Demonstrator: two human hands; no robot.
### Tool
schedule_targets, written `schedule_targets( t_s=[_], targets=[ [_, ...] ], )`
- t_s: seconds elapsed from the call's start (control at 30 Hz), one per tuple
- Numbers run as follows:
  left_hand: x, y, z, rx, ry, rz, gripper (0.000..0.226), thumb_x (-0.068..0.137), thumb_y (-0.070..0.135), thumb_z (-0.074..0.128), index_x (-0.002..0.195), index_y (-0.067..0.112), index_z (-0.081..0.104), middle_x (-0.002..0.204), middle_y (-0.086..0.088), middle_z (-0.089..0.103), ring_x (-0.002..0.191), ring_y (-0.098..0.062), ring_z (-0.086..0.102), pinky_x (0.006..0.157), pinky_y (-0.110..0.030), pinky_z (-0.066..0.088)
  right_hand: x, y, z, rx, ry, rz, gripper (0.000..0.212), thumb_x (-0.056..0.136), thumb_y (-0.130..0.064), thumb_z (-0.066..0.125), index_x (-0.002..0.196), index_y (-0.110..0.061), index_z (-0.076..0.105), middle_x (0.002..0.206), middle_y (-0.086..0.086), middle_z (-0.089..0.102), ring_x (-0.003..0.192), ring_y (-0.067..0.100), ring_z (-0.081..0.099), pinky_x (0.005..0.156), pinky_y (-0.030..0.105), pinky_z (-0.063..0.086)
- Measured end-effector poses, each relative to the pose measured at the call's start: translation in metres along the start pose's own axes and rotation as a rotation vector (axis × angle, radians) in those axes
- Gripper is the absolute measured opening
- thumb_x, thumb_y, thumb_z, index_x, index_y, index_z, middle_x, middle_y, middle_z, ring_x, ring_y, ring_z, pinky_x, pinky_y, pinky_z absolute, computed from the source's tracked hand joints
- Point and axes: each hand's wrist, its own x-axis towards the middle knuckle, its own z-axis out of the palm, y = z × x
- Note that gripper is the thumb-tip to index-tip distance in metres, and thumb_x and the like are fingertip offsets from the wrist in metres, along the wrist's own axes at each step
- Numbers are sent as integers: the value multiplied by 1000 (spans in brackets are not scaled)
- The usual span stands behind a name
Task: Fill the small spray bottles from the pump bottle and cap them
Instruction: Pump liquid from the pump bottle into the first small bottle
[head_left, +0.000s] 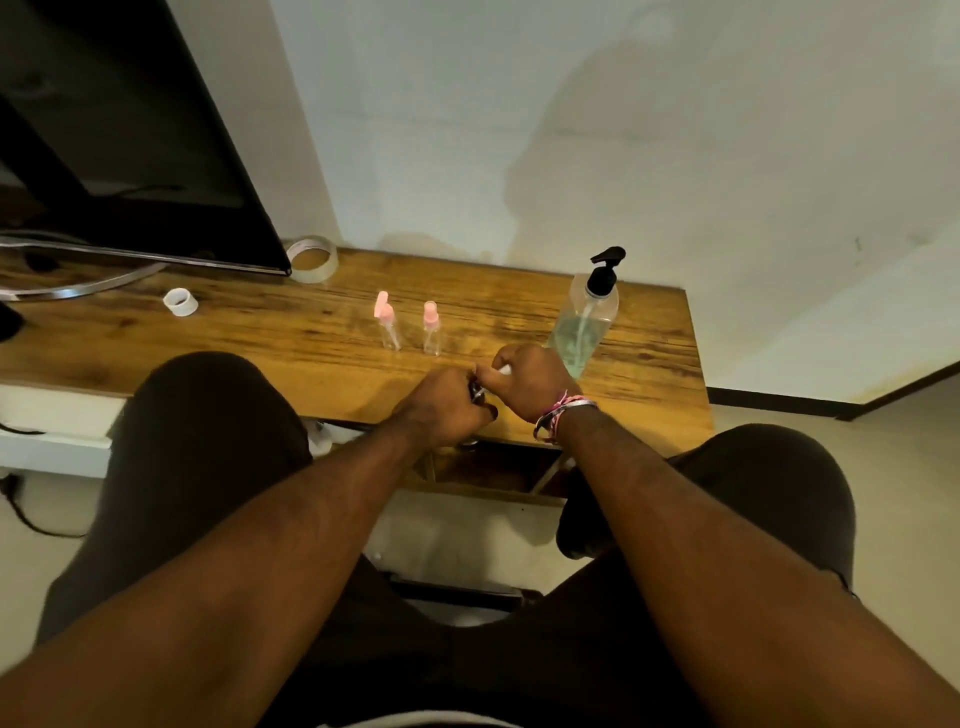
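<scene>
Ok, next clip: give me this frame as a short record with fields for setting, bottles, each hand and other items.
setting: wooden table against a white wall, person seated
pump bottle: black pump, part full of greenish liquid, upright at right
small spray bottles: two with pink tops, upright, look empty
left hand: curled around a small item, mostly hidden
right hand: pinching a small white piece
other items: monitor, clear tape roll, small white ring

A wooden desk (291, 332) with strong grain stands against a pale, stained wall (571, 130), a dark monitor (130, 156) on its left end, pale floor (857, 415) and dark skirting (779, 402) to its right
</scene>
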Motion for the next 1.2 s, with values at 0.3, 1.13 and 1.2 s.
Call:
schedule_targets(
  t_s=[0.3, 1.13, 1.2],
  targets=[
    [4, -2, 4, -53, 29, -23, 6, 82, 30, 73, 83, 28, 68, 77, 3, 73, 73, -17, 71, 67, -38, 60, 10, 11, -21, 188, -174, -79, 18, 84, -18, 88, 100, -16, 80, 88, -6, 74, 75, 5, 66, 68, 17, 54],
    [95, -4, -5, 107, -32, 104, 18, 85, 34, 79, 85, 38, 61, 86, 14, 65, 80, -8, 64, 70, -34, 58, 61, 30, -19, 309, -124, 205, 19, 97, -23, 74, 93, -5, 70, 74, 10, 77, 65, 28, 77, 66, 46, 66],
    [99, -8, -4, 95, -65, 98, 17, 85, 35, 80, 84, 37, 63, 84, 12, 66, 78, -10, 64, 66, -31, 55, 65, 34, -19, 323, -165, 179, 8, 91, -10, 77, 96, -12, 72, 82, 9, 78, 73, 27, 78, 75, 50, 66]
  ],
)
